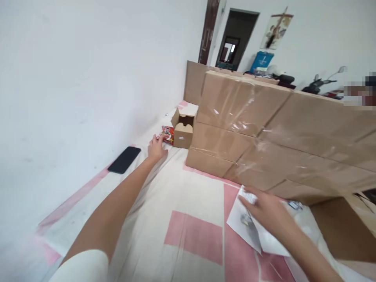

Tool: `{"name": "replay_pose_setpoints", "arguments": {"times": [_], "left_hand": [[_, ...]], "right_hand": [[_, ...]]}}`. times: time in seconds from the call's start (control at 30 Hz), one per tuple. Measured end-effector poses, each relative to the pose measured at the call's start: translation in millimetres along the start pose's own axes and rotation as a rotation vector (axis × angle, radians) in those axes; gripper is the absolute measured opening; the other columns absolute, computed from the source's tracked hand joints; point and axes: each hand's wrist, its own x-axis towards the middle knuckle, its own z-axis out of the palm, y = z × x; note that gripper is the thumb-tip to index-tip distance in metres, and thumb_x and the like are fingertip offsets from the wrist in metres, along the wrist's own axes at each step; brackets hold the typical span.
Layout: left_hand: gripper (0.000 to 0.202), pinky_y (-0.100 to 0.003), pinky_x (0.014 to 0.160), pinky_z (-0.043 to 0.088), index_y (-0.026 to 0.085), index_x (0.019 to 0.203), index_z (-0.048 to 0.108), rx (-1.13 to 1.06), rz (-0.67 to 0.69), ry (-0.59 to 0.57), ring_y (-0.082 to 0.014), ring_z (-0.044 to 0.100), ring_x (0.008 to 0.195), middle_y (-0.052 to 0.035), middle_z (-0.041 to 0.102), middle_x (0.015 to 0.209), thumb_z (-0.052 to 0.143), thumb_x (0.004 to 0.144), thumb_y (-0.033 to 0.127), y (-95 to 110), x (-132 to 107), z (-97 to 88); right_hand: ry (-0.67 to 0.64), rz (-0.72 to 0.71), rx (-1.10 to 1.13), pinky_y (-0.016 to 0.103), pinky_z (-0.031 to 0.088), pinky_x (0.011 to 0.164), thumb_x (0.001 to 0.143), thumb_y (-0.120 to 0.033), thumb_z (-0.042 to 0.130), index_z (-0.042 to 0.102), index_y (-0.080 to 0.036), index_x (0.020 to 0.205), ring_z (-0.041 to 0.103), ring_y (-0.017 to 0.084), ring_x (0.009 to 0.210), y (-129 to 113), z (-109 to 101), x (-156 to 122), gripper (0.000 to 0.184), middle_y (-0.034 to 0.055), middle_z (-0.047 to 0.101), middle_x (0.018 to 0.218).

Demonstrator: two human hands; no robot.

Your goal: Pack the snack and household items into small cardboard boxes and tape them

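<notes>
My left hand (157, 149) is stretched far forward near the wall, fingers apart. Its fingertips reach the left edge of a red snack packet (168, 134), and I see no firm grip around it. Right beside the packet stands a small open cardboard box (182, 140) with its flap up. My right hand (266, 209) pinches the upper edge of a white paper sheet (242, 225) between thumb and fingers. The sheet is creased and has a small blurred print on it. More white paper lies under the right hand and wrist.
A wall of taped cardboard cartons (226, 102) runs along the far side. A black phone (124, 159) lies by the white wall at left. An open brown carton (343, 231) sits at right. Pink-and-cream cloth (194, 235) covers the surface.
</notes>
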Motion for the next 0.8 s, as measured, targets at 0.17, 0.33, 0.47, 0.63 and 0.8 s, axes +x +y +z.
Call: {"name": "replay_pose_setpoints", "arguments": {"times": [0.17,0.33,0.47,0.63,0.8], "left_hand": [[0.057,-0.062,0.118,0.035,0.024,0.146,0.051,-0.005,0.019,-0.037,-0.0357,0.041,0.145,-0.0128,0.043,0.159,0.070,0.093,0.034,-10,50,17.6],[0.044,-0.053,0.103,0.054,0.018,0.136,0.058,-0.115,-0.085,0.069,-0.0276,0.061,0.123,-0.0120,0.059,0.140,0.065,0.098,0.039,-30,75,32.6],[0.038,-0.048,0.099,0.056,0.018,0.130,0.061,-0.304,-0.166,0.160,-0.0249,0.064,0.116,-0.0110,0.062,0.133,0.064,0.098,0.039,-48,86,38.8],[0.038,-0.047,0.096,0.058,0.017,0.129,0.061,-0.667,-0.251,0.367,-0.0240,0.065,0.114,-0.0109,0.063,0.131,0.064,0.098,0.040,-59,80,25.6],[0.041,-0.046,0.094,0.058,0.017,0.132,0.060,-1.110,-0.280,0.495,-0.0242,0.065,0.112,-0.0111,0.063,0.131,0.064,0.098,0.040,-72,30,-27.5]], "right_hand": [[-0.227,-0.498,0.282,0.042,0.050,0.107,0.090,-0.043,0.061,0.044,-0.017,0.155,0.062,0.030,0.129,-247,73,91,0.072,0.0160,0.042,0.162],[-0.063,-0.178,0.271,0.043,0.046,0.112,0.092,-0.040,0.065,0.021,-0.005,0.163,0.042,0.035,0.148,-376,109,201,0.090,0.0284,0.020,0.168],[-0.119,-0.050,0.246,0.052,0.053,0.098,0.098,-0.041,0.056,0.062,-0.002,0.133,0.064,0.040,0.122,-385,126,239,0.053,0.0333,0.057,0.136],[-0.048,-0.222,0.312,0.045,0.051,0.101,0.104,-0.033,0.040,0.072,-0.004,0.112,0.067,0.035,0.116,-354,117,206,0.044,0.0284,0.063,0.127],[-0.112,-0.562,0.453,0.029,0.056,0.085,0.103,-0.037,0.048,0.073,-0.015,0.110,0.073,0.021,0.093,-302,84,133,0.034,0.0126,0.072,0.120]]}}
